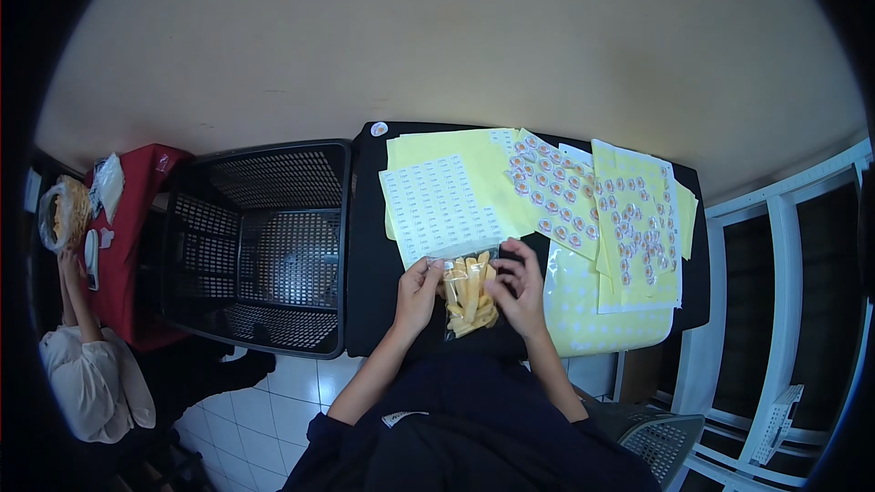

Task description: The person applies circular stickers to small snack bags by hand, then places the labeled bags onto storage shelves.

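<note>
A clear plastic bag of pale yellow snack sticks [471, 296] is in front of me at the near edge of the black-covered table. My left hand [417, 296] pinches its upper left corner between thumb and fingers. On the other side, my right hand [521, 296] curves around the bag's right edge, thumb against the plastic and fingers bent. Just beyond the bag lies a white sheet of small printed labels [428, 200]. Farther right are yellow sheets with round orange-and-white stickers [556, 187], partly overlapping another sticker sheet [643, 237].
A large black plastic crate [344, 246] stands left of the table [369, 310]. Past it, a person [91, 374] reaches toward a bag of snacks [68, 214] beside a red-covered table [137, 219]. A grey basket [661, 442] is at lower right, near a white metal frame [786, 282].
</note>
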The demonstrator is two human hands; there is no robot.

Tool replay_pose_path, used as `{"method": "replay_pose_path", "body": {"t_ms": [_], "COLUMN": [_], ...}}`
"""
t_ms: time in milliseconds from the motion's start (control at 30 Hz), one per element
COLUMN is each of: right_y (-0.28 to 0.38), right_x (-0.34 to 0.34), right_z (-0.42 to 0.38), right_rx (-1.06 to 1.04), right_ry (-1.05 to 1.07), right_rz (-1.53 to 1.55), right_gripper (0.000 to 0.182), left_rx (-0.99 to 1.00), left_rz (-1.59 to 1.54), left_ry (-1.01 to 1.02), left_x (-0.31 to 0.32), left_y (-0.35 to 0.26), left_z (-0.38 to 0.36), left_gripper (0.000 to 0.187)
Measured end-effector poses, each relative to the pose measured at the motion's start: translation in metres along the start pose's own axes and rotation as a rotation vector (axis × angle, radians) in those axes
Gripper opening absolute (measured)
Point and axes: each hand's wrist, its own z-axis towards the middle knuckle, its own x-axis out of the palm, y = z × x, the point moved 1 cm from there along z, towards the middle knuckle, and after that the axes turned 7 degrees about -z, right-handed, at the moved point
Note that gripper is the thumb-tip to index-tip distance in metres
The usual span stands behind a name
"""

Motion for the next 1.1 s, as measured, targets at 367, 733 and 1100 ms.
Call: {"method": "replay_pose_path", "body": {"t_ms": [367,733,1100], "right_y": [0.01,0.033,0.031], "right_x": [-0.001,-0.034,-0.121], "right_z": [-0.024,-0.063,-0.084], "right_rx": [-0.076,-0.188,-0.077], "right_ry": [-0.033,-0.242,-0.246], "right_rz": [-0.099,-0.022,0.06], "right_gripper": [0.062,0.044,0.038], "left_rx": [0.061,0.083,0.034], "left_rz": [-0.078,0.007,0.205], "left_ry": [0.144,0.375,0.494], "left_x": [0.012,0.066,0.15], "left_y": [-0.004,-0.016,0.042], "left_z": [-0.011,-0.034,-0.053], "left_gripper": [0.03,0.027,0.06]}}
